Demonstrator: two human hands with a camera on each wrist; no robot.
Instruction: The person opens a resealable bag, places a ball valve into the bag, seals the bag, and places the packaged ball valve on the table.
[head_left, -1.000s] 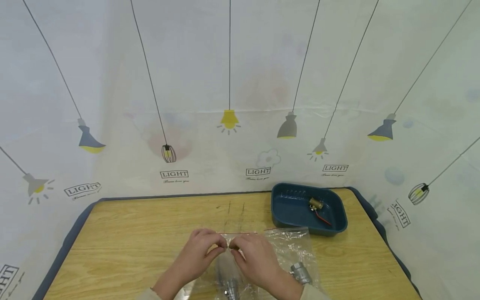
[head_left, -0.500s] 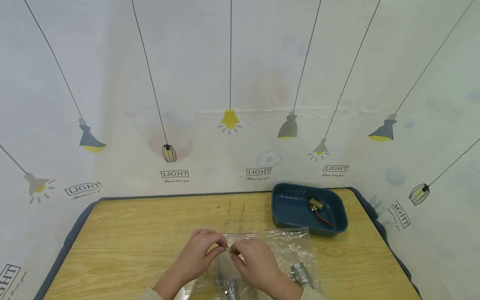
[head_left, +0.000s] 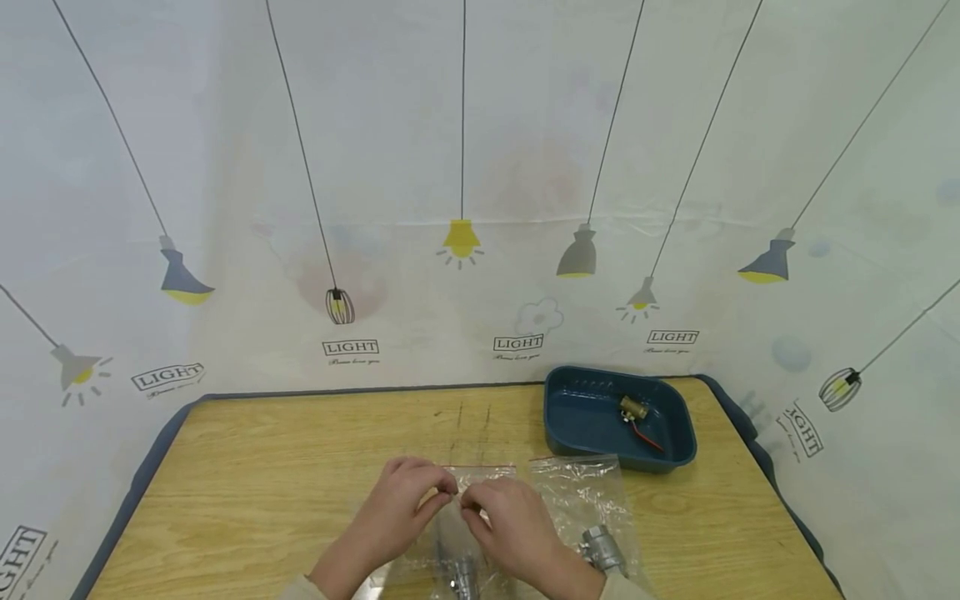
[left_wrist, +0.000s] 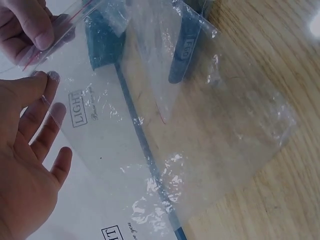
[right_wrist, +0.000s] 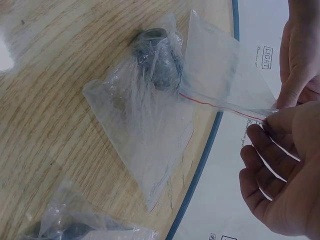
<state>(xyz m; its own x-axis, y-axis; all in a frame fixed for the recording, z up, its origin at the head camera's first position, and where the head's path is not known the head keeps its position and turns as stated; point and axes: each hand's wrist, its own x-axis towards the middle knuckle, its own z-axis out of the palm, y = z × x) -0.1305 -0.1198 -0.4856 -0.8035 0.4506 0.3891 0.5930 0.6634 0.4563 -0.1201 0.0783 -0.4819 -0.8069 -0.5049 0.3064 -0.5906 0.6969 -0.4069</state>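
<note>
Both hands pinch the top edge of a clear zip bag (left_wrist: pixel 130 165) with a red seal line. The left hand (head_left: pixel 397 510) holds it between thumb and forefinger, its other fingers loosely bent in the left wrist view. Close beside it, the right hand (head_left: pixel 513 525) pinches the same edge. No object shows inside this bag. Under the hands lies a bagged metal valve (head_left: pixel 464 577), partly hidden; a dark lettered handle (left_wrist: pixel 184 52) shows through plastic in the left wrist view. Right of the right wrist lies another bagged metal valve (head_left: pixel 602 547).
A dark blue tray (head_left: pixel 558 433) stands at the back right of the wooden table (head_left: pixel 285 467). In it lies a brass valve (head_left: pixel 633 407) with a red handle. A lamp-printed curtain (head_left: pixel 405 275) surrounds the table on three sides.
The left hand has shifted very slightly right while both hands keep their pinch on the bag's edge. The valves and tray have stayed in place.
</note>
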